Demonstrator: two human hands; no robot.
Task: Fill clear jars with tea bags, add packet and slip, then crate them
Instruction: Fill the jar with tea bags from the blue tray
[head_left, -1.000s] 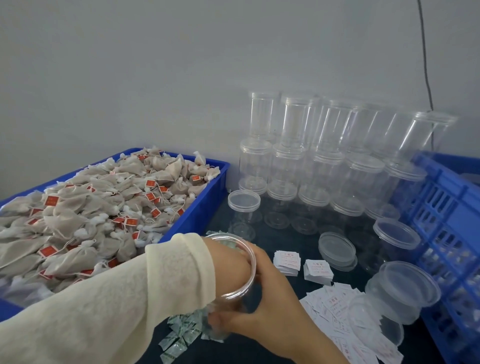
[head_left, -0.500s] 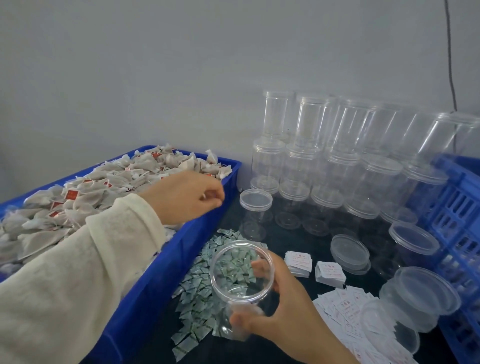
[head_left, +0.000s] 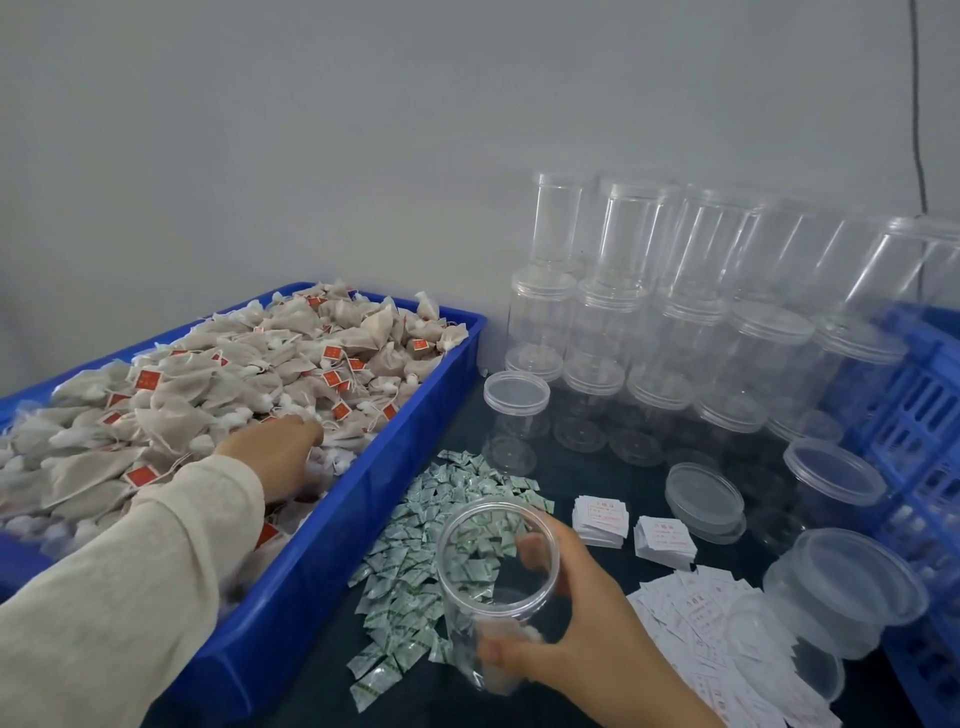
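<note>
My right hand (head_left: 576, 634) grips an open clear jar (head_left: 488, 571) upright over the dark table, with one or two tea bags showing at its bottom. My left hand (head_left: 275, 457) reaches down into the heap of beige tea bags (head_left: 208, 395) with red tags in the blue tray (head_left: 322, 561); its fingertips are buried among the bags, so I cannot see what they hold. Small green-and-white packets (head_left: 415, 561) lie scattered beside the jar. White slips sit in two small stacks (head_left: 602, 519) and a loose spread (head_left: 717, 639) to the right.
Several clear lidded jars (head_left: 675, 322) stand stacked against the wall at the back. Loose lids (head_left: 706, 499) and lidded jars (head_left: 841, 587) lie at the right, next to a blue slatted crate (head_left: 919, 415). A dark cable (head_left: 917, 104) hangs down the wall.
My left hand left the jar's mouth, swung left over the tray and dropped into the tea bags. My right hand kept hold of the jar, which now stands clear of the left arm.
</note>
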